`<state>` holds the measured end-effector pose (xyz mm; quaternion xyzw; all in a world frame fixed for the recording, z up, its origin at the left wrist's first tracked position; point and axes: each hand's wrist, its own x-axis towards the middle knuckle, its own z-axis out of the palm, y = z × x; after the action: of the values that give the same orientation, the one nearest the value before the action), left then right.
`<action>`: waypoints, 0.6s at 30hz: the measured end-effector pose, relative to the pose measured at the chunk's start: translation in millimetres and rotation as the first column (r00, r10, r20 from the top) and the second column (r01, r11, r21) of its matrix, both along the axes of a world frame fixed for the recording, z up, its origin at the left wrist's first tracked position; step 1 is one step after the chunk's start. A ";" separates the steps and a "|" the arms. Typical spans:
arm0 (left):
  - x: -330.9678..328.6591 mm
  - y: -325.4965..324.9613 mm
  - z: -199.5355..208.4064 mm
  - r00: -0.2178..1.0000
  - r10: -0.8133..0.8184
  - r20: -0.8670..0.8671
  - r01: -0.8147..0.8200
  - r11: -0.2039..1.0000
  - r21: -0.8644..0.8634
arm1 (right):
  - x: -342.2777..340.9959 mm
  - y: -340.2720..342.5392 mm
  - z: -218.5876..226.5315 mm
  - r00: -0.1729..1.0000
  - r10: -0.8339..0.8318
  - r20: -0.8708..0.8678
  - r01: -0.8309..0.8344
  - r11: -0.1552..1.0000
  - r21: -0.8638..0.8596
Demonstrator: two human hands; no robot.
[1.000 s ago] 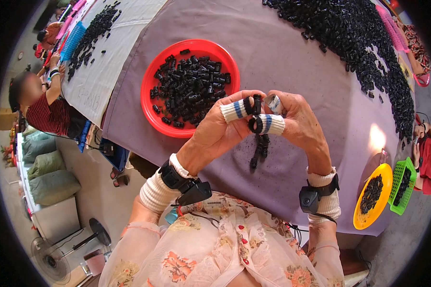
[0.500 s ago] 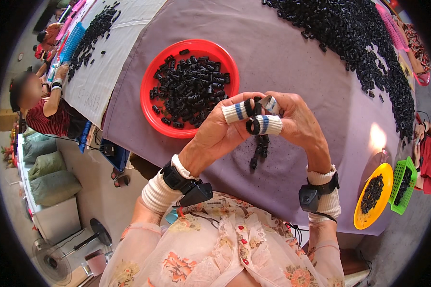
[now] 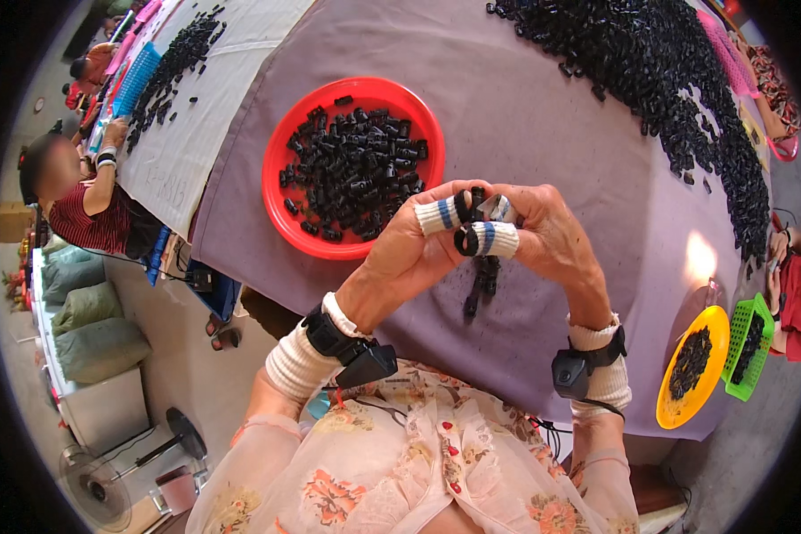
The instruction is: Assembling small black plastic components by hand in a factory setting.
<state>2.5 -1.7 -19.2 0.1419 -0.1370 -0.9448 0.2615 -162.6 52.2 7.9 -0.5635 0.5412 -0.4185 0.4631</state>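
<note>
Though small, black piece (image 3: 477,194) between fingers (image 3: 495,238)

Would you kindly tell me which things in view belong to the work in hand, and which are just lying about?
Seemingly in use:
- left hand, pinching a black part
- right hand, close beside it
- striped finger sleeves
- red basin holding similar parts
- large black heap

Seemingly just about:
- fan
- greenish sacks
</note>
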 end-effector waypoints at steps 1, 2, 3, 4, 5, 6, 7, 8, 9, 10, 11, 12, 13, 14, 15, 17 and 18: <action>-0.4 0.1 -0.3 1.000 -0.005 -0.007 0.005 1.000 0.008 | -0.3 0.2 -3.6 1.000 -0.014 -0.014 0.013 1.000 -0.022; -0.7 -0.1 1.6 1.000 -0.006 -0.008 0.006 1.000 0.006 | -0.7 0.1 -5.3 0.999 -0.028 -0.028 0.026 0.999 -0.044; -0.6 -0.1 5.5 1.000 -0.009 -0.025 0.009 1.000 0.001 | -0.9 -0.2 -3.4 0.999 -0.027 -0.028 0.025 0.999 -0.045; -0.5 -0.2 7.6 0.999 -0.012 -0.042 0.012 1.000 -0.004 | -1.2 -0.5 0.1 0.997 -0.042 -0.057 0.040 0.998 -0.041; -0.8 -0.1 7.6 0.999 -0.011 -0.042 0.011 1.000 -0.005 | -1.3 -0.8 2.4 0.995 -0.058 -0.086 0.055 0.998 -0.037; -1.3 0.2 8.0 0.999 -0.002 -0.039 0.002 1.000 -0.004 | -0.9 -1.1 3.9 0.995 -0.058 -0.087 0.055 0.998 -0.039; -1.6 0.4 8.4 0.999 0.007 -0.035 -0.007 1.000 -0.003 | -0.4 -1.5 5.0 0.995 -0.057 -0.076 0.055 0.998 -0.030; -0.7 -0.2 7.1 0.999 0.006 -0.036 -0.007 1.000 -0.004 | 0.0 -1.7 5.6 0.996 -0.056 -0.066 0.054 0.998 -0.022; 0.8 -1.2 4.2 0.999 -0.008 -0.051 0.008 1.000 -0.006 | 0.1 -1.7 5.6 0.996 -0.055 -0.066 0.054 0.998 -0.022; 1.6 -1.8 3.1 0.998 -0.023 -0.065 0.023 1.000 -0.007 | 0.2 -1.8 5.5 0.996 -0.046 -0.076 0.044 0.999 -0.026; 1.3 -1.3 3.7 0.998 -0.023 -0.065 0.022 1.000 -0.007 | 0.4 -1.7 5.3 0.996 -0.037 -0.086 0.035 0.999 -0.030; -0.1 -0.4 6.6 0.999 -0.010 -0.039 0.009 1.000 -0.002 | 0.4 -1.5 5.7 0.996 -0.037 -0.087 0.034 0.999 -0.029; -1.2 0.4 8.6 1.000 0.004 -0.013 -0.004 1.000 0.003 | 0.5 -1.0 6.7 0.996 -0.028 -0.082 0.027 1.000 -0.014; -1.8 0.9 9.4 1.000 0.004 -0.014 -0.004 1.000 0.003 | 0.5 -0.6 7.3 0.997 -0.020 -0.077 0.020 1.000 0.002; -2.5 1.4 10.2 0.999 0.018 0.029 -0.018 1.000 -0.003 | 0.5 -0.1 7.8 0.997 -0.020 -0.078 0.020 1.000 0.002; -2.3 0.9 9.4 0.997 0.032 0.071 -0.031 0.999 -0.009 | 0.0 0.9 8.8 0.993 -0.033 -0.112 0.030 0.999 -0.030; -1.1 -0.3 7.0 0.999 0.035 0.039 -0.034 0.999 -0.038 | -0.5 1.0 10.6 0.993 -0.033 -0.112 0.030 0.999 -0.030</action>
<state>1.3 -2.0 -12.2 0.1582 -0.1575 -0.9344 0.2778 -163.1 53.2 18.5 -0.5843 0.5692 -0.4008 0.4171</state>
